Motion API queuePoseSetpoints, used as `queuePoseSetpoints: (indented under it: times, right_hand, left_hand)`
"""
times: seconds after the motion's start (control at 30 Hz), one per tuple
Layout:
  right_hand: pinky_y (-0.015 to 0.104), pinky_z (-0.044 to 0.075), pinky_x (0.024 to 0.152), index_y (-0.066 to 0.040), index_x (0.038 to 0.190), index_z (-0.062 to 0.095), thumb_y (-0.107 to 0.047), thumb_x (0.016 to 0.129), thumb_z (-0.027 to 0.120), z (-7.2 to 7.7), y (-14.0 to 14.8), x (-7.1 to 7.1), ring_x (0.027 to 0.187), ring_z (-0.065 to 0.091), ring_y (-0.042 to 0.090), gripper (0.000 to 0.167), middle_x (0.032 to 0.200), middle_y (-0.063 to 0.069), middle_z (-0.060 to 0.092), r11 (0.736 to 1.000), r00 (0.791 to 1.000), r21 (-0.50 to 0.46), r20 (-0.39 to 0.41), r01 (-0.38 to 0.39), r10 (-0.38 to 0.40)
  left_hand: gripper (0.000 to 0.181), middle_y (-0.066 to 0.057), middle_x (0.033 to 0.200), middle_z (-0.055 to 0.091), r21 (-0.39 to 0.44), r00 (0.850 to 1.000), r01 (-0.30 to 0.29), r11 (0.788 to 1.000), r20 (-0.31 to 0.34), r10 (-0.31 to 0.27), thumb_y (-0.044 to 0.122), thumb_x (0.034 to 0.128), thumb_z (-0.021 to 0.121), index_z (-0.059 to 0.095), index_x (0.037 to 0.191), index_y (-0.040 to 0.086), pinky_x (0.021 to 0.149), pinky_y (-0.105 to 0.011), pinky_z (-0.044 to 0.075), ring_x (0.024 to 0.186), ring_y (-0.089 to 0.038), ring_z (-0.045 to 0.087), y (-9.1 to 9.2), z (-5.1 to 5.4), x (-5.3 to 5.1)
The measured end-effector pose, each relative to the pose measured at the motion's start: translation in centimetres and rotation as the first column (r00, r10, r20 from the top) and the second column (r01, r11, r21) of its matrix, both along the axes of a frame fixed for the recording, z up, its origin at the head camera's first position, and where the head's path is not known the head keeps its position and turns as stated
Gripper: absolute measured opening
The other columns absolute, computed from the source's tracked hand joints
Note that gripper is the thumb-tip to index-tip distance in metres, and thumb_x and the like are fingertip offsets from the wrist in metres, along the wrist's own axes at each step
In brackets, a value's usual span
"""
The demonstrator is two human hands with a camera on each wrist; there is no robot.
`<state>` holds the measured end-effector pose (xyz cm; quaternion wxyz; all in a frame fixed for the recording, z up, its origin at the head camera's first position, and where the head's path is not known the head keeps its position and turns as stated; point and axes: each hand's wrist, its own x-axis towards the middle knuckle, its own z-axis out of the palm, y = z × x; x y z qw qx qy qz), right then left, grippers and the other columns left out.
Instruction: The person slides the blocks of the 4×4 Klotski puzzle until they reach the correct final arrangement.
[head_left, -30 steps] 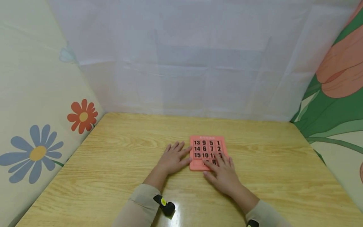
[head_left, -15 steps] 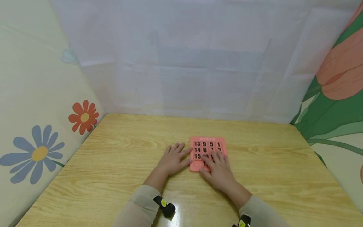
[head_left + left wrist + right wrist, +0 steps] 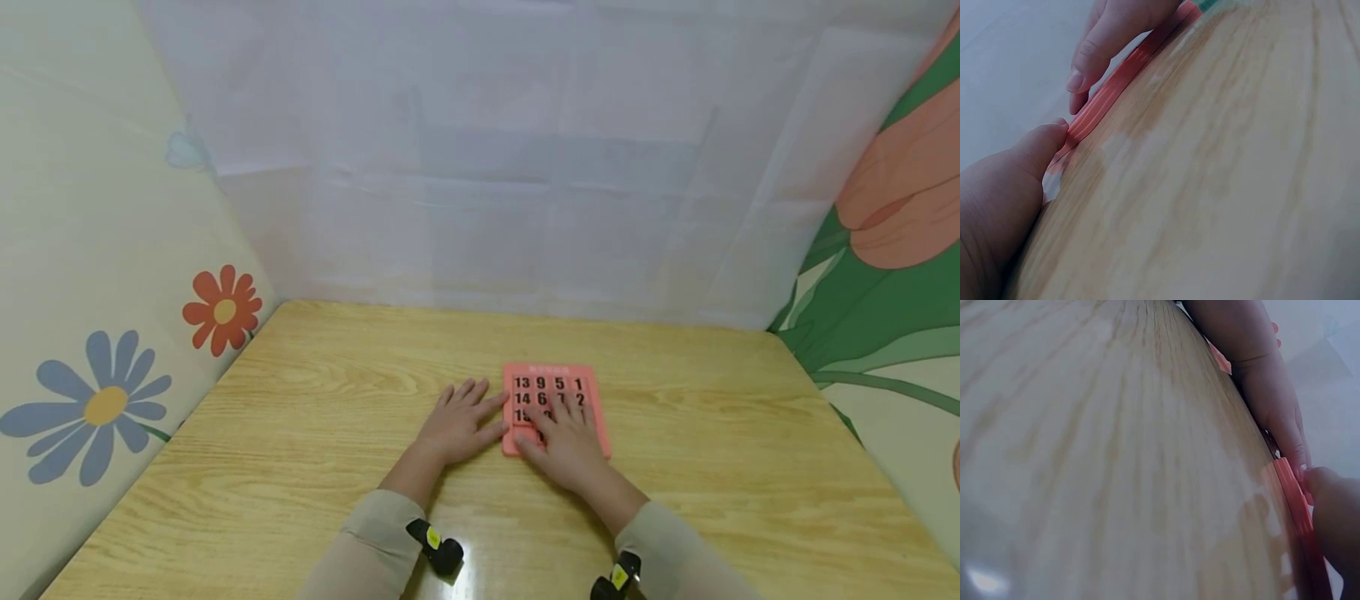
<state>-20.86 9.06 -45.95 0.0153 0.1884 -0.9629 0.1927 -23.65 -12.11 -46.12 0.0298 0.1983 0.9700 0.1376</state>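
A pink number slide puzzle (image 3: 553, 369) lies flat on the table, with black numbers on its tiles. My left hand (image 3: 453, 425) rests at its left side, fingers spread, the thumb and forefinger at the frame's edge. Over the lower right tiles lies my right hand (image 3: 573, 450), palm down with extended fingers. Its forefinger is by the 15 tile (image 3: 519, 416), and its thumb is over the open slot at the lower left. Several lower tiles are hidden under it. Both wrist views show the puzzle's pink edge (image 3: 1107, 100) low against the table, with a thumb (image 3: 1338, 515) beside it in the right one.
The wood-grain table (image 3: 337, 375) stretches out around the puzzle. A white sheet (image 3: 487, 167) hangs behind it, and flower-patterned cloth (image 3: 105, 233) stands on both sides. Black wrist cameras (image 3: 447, 554) are strapped over the sleeves.
My right hand has slid left and slightly forward across the puzzle, covering more of the lower tiles. My left hand has stayed at the left edge.
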Motion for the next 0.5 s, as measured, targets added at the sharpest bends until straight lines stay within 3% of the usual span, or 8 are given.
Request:
queuePoseSetpoints:
  times: [0.27, 0.5]
  right_hand:
    - [0.062, 0.005, 0.122, -0.022, 0.146, 0.048, -0.058, 0.098, 0.045, 0.06, -0.01, 0.16, 0.151, 0.011, 0.043, 0.061, 0.163, 0.015, 0.022, 1.000, 1.000, 0.005, -0.002, -0.005, 0.005]
    - [0.061, 0.005, 0.123, -0.022, 0.144, 0.051, -0.057, 0.097, 0.047, 0.12, 0.09, 0.53, 0.151, 0.010, 0.042, 0.059, 0.163, 0.015, 0.022, 1.000, 1.000, 0.000, 0.003, -0.011, 0.011]
  left_hand:
    - [0.060, -0.010, 0.163, 0.023, 0.031, 1.000, -0.007, 0.999, -0.015, 0.007, 0.057, 0.0997, 0.040, 0.035, 0.153, 0.030, 0.124, -0.055, 0.005, 0.153, -0.033, 0.015, -0.04, -0.51, -0.11]
    - [0.060, -0.012, 0.162, 0.026, 0.020, 1.000, 0.012, 1.000, -0.022, -0.012, 0.055, 0.1000, 0.040, 0.037, 0.152, 0.026, 0.124, -0.056, 0.008, 0.152, -0.035, 0.017, -0.06, -0.16, 0.02]
